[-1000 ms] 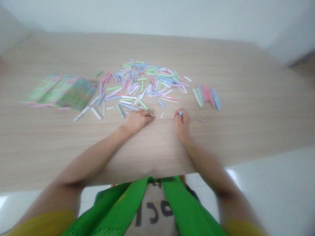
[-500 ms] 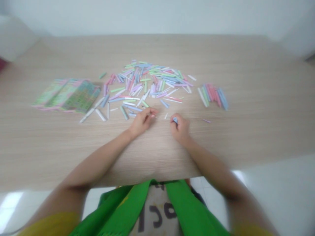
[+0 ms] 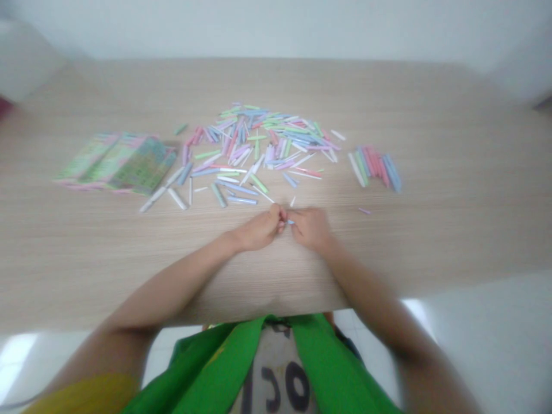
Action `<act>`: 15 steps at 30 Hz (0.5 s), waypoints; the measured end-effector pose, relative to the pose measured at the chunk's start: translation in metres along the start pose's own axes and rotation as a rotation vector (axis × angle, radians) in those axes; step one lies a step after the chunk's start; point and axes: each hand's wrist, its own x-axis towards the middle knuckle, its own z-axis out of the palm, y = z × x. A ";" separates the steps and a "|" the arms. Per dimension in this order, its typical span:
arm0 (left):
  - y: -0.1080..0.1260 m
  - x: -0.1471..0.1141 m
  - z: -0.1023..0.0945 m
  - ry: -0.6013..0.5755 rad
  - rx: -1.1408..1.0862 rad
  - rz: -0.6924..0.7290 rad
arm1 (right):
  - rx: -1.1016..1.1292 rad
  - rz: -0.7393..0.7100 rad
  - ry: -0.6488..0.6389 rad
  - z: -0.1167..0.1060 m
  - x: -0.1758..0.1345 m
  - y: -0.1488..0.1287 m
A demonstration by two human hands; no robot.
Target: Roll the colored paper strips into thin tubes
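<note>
My left hand (image 3: 262,229) is closed in a pinch just above the table, its fingertips meeting those of my right hand. A thin white stick (image 3: 264,195) runs from its fingers up to the left; I cannot tell whether it is held or lies behind them. My right hand (image 3: 311,229) is closed around a small light-blue tube (image 3: 290,222), of which only the end shows between the hands. Just beyond them lies a small white piece (image 3: 292,202). A wide pile of pastel pen parts (image 3: 259,144), barrels, caps and thin white sticks, spreads farther back.
On the left lie green and pink printed packs (image 3: 107,164), overlapping. A neat row of pink, green, white and blue pen parts (image 3: 375,167) is at the right. A small purple piece (image 3: 364,211) lies in front of that row on the wooden table (image 3: 452,230).
Both hands have come together in the middle. My right hand has turned and moved left with the light-blue tube; my left hand has moved right and closer to me.
</note>
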 end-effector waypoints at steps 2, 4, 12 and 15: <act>0.000 -0.001 0.003 0.029 -0.003 0.011 | -0.013 -0.024 -0.005 0.000 0.000 -0.002; 0.000 -0.001 0.006 0.049 -0.019 0.031 | -0.035 -0.025 -0.010 0.000 -0.001 -0.004; 0.003 0.004 0.020 0.284 -0.276 -0.053 | -0.014 0.053 -0.017 0.000 -0.006 -0.010; 0.007 0.005 0.029 0.469 -0.266 -0.135 | 0.025 0.073 -0.032 0.002 -0.005 -0.012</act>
